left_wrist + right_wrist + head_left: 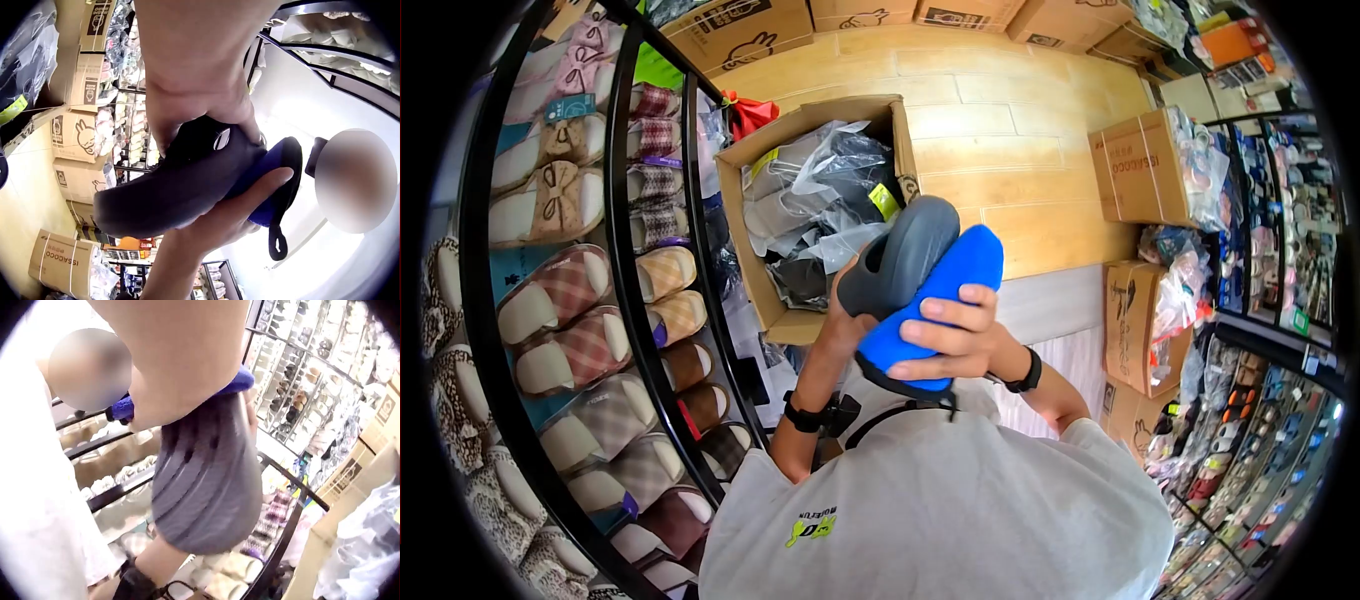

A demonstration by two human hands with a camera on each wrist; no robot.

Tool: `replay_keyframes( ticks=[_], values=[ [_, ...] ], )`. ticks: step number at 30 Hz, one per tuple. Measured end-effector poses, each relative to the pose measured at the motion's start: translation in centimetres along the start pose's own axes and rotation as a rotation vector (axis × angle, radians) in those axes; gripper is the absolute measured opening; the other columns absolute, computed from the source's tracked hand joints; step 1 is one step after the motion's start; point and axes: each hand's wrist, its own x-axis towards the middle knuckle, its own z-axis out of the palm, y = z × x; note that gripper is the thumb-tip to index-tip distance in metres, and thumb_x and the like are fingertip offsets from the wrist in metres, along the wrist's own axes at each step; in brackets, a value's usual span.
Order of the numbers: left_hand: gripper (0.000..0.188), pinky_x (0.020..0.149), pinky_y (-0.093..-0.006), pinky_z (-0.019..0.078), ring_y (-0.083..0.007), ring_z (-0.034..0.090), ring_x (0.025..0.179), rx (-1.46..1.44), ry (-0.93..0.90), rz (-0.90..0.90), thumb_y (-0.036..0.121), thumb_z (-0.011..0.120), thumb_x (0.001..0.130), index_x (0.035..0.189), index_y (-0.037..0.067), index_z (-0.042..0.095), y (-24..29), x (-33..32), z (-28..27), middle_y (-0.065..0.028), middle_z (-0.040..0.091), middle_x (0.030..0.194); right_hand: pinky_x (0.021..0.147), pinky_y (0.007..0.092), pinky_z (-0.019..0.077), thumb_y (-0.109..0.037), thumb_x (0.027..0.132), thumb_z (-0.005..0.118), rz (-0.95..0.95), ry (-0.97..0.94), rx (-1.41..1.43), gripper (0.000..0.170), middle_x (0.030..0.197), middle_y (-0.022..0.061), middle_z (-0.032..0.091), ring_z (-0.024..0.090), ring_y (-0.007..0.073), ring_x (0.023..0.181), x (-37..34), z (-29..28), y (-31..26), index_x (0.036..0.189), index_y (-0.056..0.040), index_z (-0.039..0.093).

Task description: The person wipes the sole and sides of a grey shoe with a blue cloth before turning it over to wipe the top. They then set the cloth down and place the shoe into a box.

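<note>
A dark grey slipper (908, 255) is held up in front of the chest. My left hand (845, 298) grips it from the left, mostly hidden behind it in the head view; the left wrist view shows the left hand (200, 109) at the slipper's opening. Against the slipper's side lies a blue fuzzy pad (970, 262) with a black edge and a loop. My right hand (948, 340) grips this pad, fingers curled across it. The slipper's grooved sole (206, 487) faces the right wrist camera.
An open carton (733, 225) of bagged slippers stands just beyond the left forearm. Racks of slippers (565, 345) rise at the left, with more shelving at the right. Closed cartons (1135, 165) stand on the wooden floor (1020, 130).
</note>
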Motion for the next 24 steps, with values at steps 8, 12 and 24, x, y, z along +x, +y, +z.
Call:
replay_keyframes(
  ticks=[8, 12, 24],
  values=[
    [0.120, 0.106, -0.0338, 0.0478, -0.0154, 0.060, 0.119, -0.048, 0.234, 0.058, 0.055, 0.099, 0.058, 0.149, -0.002, 0.046, -1.0, 1.3, 3.8, -0.0064, 0.061, 0.131, 0.110, 0.0607, 0.0385, -0.040, 0.085, 0.082, 0.367, 0.017, 0.294, 0.054, 0.139, 0.0200, 0.064, 0.059, 0.0442, 0.128, 0.3, -0.3, 5.2, 0.136, -0.0282, 0.065],
    [0.110, 0.109, -0.0406, 0.0495, -0.0240, 0.062, 0.125, -0.141, 0.393, 0.197, 0.060, 0.088, 0.072, 0.151, -0.001, 0.045, -6.0, 0.1, 2.7, -0.0121, 0.059, 0.142, 0.118, 0.0410, 0.0308, -0.023, 0.094, 0.068, -0.101, -0.018, 0.390, 0.037, 0.135, -0.0003, 0.070, 0.063, 0.0190, 0.124, -0.3, 0.0, 5.7, 0.127, -0.0382, 0.073],
    [0.096, 0.115, -0.0522, 0.0444, -0.0351, 0.054, 0.137, -0.151, 0.806, 0.597, 0.078, 0.047, 0.095, 0.156, 0.005, 0.042, -8.4, -2.3, 9.1, -0.0175, 0.052, 0.154, 0.108, 0.0443, 0.0429, -0.047, 0.085, 0.077, -0.099, -0.118, 0.730, 0.041, 0.134, 0.0105, 0.070, 0.065, 0.0291, 0.123, 1.3, 0.6, 9.0, 0.122, -0.0291, 0.075]
  ],
)
